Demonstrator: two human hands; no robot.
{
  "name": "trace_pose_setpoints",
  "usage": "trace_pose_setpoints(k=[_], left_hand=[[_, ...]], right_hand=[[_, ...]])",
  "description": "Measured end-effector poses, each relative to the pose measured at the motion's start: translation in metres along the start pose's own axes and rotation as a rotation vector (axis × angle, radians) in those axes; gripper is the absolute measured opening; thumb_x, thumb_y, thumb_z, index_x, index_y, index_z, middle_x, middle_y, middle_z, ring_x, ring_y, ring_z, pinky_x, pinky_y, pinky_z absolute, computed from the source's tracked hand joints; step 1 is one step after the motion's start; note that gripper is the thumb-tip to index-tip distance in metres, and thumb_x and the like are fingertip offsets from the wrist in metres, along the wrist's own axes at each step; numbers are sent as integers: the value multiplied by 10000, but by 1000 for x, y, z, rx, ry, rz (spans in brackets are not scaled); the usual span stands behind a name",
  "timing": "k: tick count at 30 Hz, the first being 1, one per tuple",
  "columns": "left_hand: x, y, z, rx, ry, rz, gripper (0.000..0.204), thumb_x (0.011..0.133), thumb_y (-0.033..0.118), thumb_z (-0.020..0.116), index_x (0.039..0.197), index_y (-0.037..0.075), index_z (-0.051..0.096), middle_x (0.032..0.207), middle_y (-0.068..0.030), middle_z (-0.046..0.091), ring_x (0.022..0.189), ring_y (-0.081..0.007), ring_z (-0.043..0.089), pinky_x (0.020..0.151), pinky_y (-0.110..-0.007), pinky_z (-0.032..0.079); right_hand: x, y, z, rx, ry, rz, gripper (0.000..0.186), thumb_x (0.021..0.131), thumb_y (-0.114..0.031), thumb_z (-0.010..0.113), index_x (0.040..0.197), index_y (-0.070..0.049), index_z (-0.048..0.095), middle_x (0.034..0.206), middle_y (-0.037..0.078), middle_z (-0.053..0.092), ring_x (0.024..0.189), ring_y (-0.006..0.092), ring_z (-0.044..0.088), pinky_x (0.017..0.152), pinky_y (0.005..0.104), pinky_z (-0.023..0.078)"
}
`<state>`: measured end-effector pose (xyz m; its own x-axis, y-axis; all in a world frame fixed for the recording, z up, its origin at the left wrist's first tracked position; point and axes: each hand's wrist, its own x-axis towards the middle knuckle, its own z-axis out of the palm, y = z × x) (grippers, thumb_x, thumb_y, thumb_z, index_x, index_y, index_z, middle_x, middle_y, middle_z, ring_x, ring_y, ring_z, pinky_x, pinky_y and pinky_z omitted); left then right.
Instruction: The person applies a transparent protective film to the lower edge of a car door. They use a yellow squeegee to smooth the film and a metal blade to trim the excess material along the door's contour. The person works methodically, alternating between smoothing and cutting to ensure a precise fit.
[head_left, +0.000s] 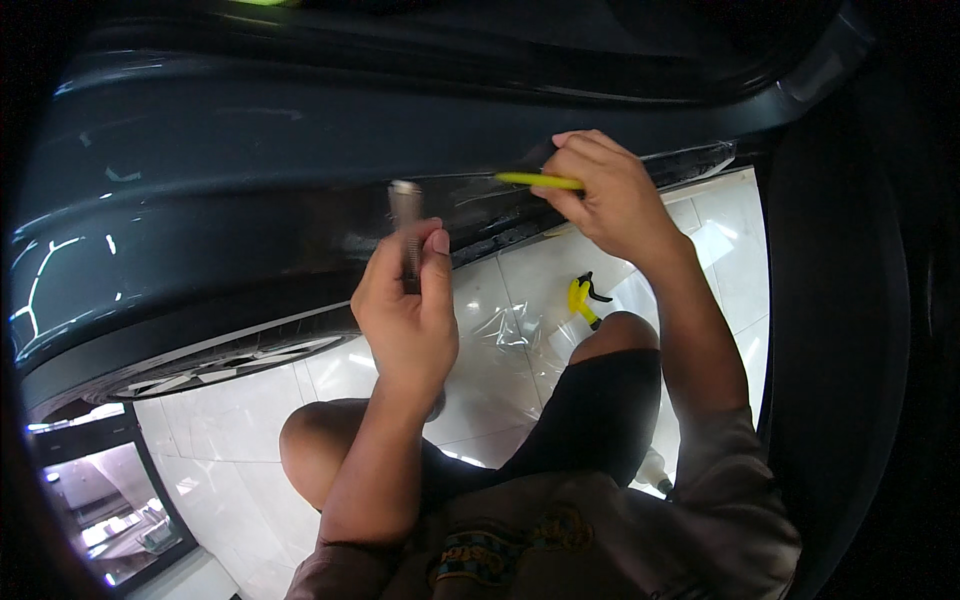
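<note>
A slim silver tool with a ridged grip (405, 205) stands upright in my left hand (408, 310). It is smeared by motion, so its exact kind is unclear. My right hand (612, 195) is closed on a thin yellow-green strip-shaped tool (535, 180), whose tip points left at a seam low on the car's side. Around both hands runs the glossy dark blue-grey car body panel (270, 150). Shiny clear film (715, 160) shows at the panel's lower edge, right of my right hand. My left hand is in front of the panel's darker lower part.
A car wheel (230, 365) is at the lower left. On the pale tiled floor (240, 490) lie crumpled clear film (510, 325) and a yellow-and-black spray trigger (580, 298) by my right knee. A pale bottle (654, 468) is beside my right thigh.
</note>
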<state>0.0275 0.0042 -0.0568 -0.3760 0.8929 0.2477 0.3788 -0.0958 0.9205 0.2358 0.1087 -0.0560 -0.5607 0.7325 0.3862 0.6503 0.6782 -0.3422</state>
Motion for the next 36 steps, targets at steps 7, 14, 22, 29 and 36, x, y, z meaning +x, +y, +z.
trace_pose_setpoints(k=[7,14,22,29,36], left_hand=[[9,-16,35,297,-381,443,567,721,-139,553,1261,32,578,1296,-191,584,1184,-354,572,1008,-417,462],[5,-41,49,353,-391,269,506,790,-111,508,1279,4,559,1207,-226,609,1066,-379,627,938,-380,487],[3,-18,58,240,-435,272,390,907,-14,511,1291,21,570,930,-181,670,794,-241,671,756,-364,524],[51,81,65,224,-624,281,326,1013,283,516,1200,43,634,870,-56,646,723,-109,547,652,-276,464],[144,112,106,386,-721,285,502,992,465,498,1134,7,648,842,-82,629,754,-157,574,716,-321,470]], right_hand=[[-6,-6,18,-200,-96,-28,156,783,-93,671,937,-71,656,1027,111,632,1270,342,448,1045,482,412],[-40,24,26,-293,-118,130,171,816,-111,675,979,-57,669,1059,145,631,1326,341,405,1111,486,338],[-70,42,29,258,288,505,203,860,-146,685,964,23,640,955,169,651,988,330,631,863,384,496],[-78,40,28,414,557,525,234,887,-155,643,1037,12,574,907,161,632,813,268,633,728,365,495],[-65,-97,-64,834,491,-246,325,744,-80,702,1033,-40,559,1029,156,581,923,291,635,746,391,553]])
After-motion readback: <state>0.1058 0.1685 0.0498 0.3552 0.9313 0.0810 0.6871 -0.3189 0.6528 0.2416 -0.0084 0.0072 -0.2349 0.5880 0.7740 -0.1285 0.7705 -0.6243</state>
